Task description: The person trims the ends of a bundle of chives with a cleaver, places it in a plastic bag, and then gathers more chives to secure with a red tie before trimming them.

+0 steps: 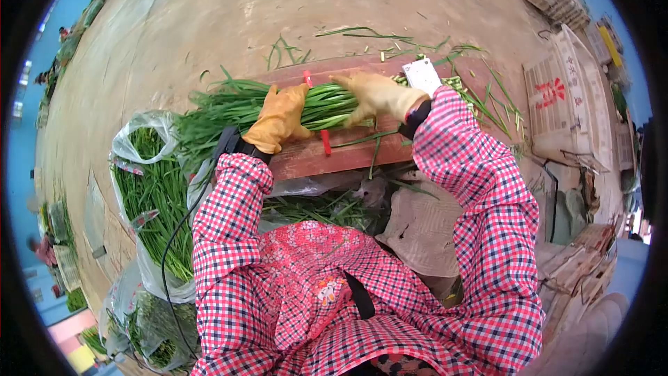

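Observation:
A bundle of garlic chives [327, 103] lies across a reddish-brown wooden board [306, 160], leafy ends to the left and cut pale stalks to the right. My left hand [282, 118], in an orange-yellow rubber glove, is cupped over the bundle's middle. In a paler glove, my right hand [379, 94] straddles the stalks, thumb on the near side and fingers on the far side. Between the hands, a red strip [325, 142] runs under the bundle, its ends showing on both sides. A white block [422, 76] stands by my right wrist, beside the stalk ends.
Loose leaves and stalk trimmings [494, 97] litter the board's right end. At the left sits a clear plastic bag [149, 146] packed with chives, with another bag below it. White plastic crates [567, 101] stand at the right. A black cable [167, 251] hangs along my left sleeve.

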Tool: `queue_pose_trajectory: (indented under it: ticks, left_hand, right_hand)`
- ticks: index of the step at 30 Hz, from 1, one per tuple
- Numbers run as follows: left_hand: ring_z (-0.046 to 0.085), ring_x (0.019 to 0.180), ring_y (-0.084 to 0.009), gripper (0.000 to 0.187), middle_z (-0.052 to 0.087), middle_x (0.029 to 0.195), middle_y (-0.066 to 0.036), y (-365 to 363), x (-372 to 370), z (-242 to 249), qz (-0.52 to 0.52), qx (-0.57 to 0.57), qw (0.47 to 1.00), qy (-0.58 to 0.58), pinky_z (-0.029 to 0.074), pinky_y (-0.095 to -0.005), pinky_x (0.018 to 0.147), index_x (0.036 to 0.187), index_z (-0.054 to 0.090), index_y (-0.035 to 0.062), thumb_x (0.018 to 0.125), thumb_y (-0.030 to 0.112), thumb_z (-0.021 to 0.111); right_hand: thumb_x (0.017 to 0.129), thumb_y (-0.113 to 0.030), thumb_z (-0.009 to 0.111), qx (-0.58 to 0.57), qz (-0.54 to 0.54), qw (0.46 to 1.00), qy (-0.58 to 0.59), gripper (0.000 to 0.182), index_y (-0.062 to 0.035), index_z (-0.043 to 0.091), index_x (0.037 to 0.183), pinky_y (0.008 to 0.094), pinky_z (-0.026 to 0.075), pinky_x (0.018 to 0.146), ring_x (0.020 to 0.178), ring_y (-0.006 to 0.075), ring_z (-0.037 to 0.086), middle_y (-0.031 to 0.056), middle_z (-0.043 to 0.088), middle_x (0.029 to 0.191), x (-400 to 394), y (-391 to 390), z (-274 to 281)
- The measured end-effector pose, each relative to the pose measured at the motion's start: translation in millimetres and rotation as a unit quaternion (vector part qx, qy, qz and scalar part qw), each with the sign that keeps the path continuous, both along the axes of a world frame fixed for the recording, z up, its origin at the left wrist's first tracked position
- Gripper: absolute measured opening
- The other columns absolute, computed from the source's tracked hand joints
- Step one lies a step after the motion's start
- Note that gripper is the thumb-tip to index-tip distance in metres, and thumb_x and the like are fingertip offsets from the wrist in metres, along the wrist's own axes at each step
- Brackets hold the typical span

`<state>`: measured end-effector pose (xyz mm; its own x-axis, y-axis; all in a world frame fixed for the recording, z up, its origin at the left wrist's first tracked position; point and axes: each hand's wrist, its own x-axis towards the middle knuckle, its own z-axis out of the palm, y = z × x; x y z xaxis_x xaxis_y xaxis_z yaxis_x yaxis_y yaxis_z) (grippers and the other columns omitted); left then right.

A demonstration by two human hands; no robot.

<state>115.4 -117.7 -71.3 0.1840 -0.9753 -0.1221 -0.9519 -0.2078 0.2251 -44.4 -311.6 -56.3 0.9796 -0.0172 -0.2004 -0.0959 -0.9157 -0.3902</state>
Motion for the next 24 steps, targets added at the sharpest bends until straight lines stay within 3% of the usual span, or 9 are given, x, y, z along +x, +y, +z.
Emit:
queue_pose_trajectory:
  ticks: [3,6,9,10,11,13,15,17,24]
  left_hand:
    - [0.062,0.109,-0.0364,0.091,0.067,0.11,-0.02,3,0,-9,0.006,-0.032,0.999,-0.01,0.039,-0.0534,0.103,0.13,0.05,0.0036,0.054,0.035,0.089]
    - [0.063,0.104,-0.0379,0.088,0.068,0.104,-0.02,4,1,-11,0.003,-0.052,0.999,-0.003,0.044,-0.0481,0.094,0.128,0.052,0.004,0.053,0.031,0.09]
    - [0.062,0.111,-0.0326,0.088,0.067,0.11,-0.017,6,-2,-7,0.021,-0.047,0.999,-0.006,0.041,-0.0486,0.102,0.128,0.05,0.0047,0.052,0.024,0.091]
    - [0.062,0.11,-0.0324,0.088,0.067,0.108,-0.017,6,-5,-5,0.037,-0.035,0.999,0.013,0.041,-0.0462,0.101,0.128,0.05,0.0043,0.052,0.021,0.091]
    - [0.062,0.11,-0.0324,0.088,0.068,0.108,-0.017,6,-7,-3,0.035,-0.048,0.998,0.011,0.041,-0.0462,0.101,0.128,0.05,0.0042,0.052,0.021,0.091]
    - [0.063,0.109,-0.0324,0.087,0.068,0.107,-0.016,11,-13,0,0.03,-0.067,0.997,0.009,0.041,-0.0462,0.101,0.127,0.05,0.0041,0.052,0.02,0.091]
    - [0.061,0.11,-0.0329,0.09,0.065,0.112,-0.018,14,-16,1,0.007,-0.09,0.996,-0.002,0.041,-0.0454,0.1,0.13,0.049,0.0034,0.053,0.022,0.091]
    - [0.06,0.108,-0.0354,0.091,0.063,0.115,-0.02,19,-15,-9,-0.022,-0.15,0.988,-0.03,0.043,-0.0453,0.097,0.13,0.05,0.0013,0.053,0.026,0.091]
    - [0.055,0.112,-0.034,0.097,0.058,0.117,-0.017,17,-16,-3,-0.039,-0.125,0.991,-0.037,0.042,-0.0445,0.098,0.133,0.045,0.001,0.048,0.018,0.09]
  right_hand:
    - [0.09,-0.043,0.071,0.321,-0.208,0.919,-0.098,0.072,-0.0003,0.046,0.142,0.0383,0.045,0.103,0.122,0.0284,0.057,0.0194,0.06,0.132,-10,-26,-1]
    - [0.095,-0.051,0.06,0.436,-0.279,0.812,-0.27,0.07,0.0028,0.049,0.139,0.0343,0.042,0.107,0.125,0.0265,0.056,0.016,0.061,0.133,-32,-38,-13]
    - [0.1,-0.05,0.052,0.608,-0.32,0.637,-0.349,0.066,0.0029,0.05,0.138,0.0345,0.041,0.109,0.127,0.0256,0.054,0.0159,0.059,0.135,-38,-14,-69]
    - [0.101,-0.051,0.048,0.694,-0.313,0.535,-0.367,0.065,0.0023,0.052,0.137,0.0356,0.039,0.111,0.128,0.0255,0.053,0.0155,0.058,0.136,-37,-7,-97]
    - [0.102,-0.047,0.049,0.622,-0.36,0.575,-0.392,0.061,0.0029,0.053,0.137,0.0333,0.037,0.111,0.128,0.0238,0.053,0.0139,0.059,0.135,-43,29,-62]
    - [0.105,-0.041,0.046,0.55,-0.372,0.643,-0.381,0.055,-0.0002,0.05,0.141,0.0349,0.035,0.113,0.131,0.0217,0.051,0.0121,0.053,0.143,-35,45,-80]
    - [0.103,-0.039,0.053,0.466,-0.361,0.692,-0.416,0.048,-0.0017,0.059,0.133,0.0269,0.039,0.104,0.12,0.0148,0.055,0.0077,0.062,0.13,-21,50,-85]
    - [0.103,-0.037,0.052,0.522,-0.373,0.648,-0.41,0.047,-0.0009,0.059,0.132,0.0275,0.04,0.103,0.117,0.0151,0.056,0.008,0.064,0.126,-17,51,-82]
    - [0.103,-0.045,0.048,0.581,-0.346,0.636,-0.372,0.055,0.0022,0.06,0.129,0.0302,0.045,0.097,0.109,0.02,0.061,0.0169,0.067,0.118,-16,55,-77]
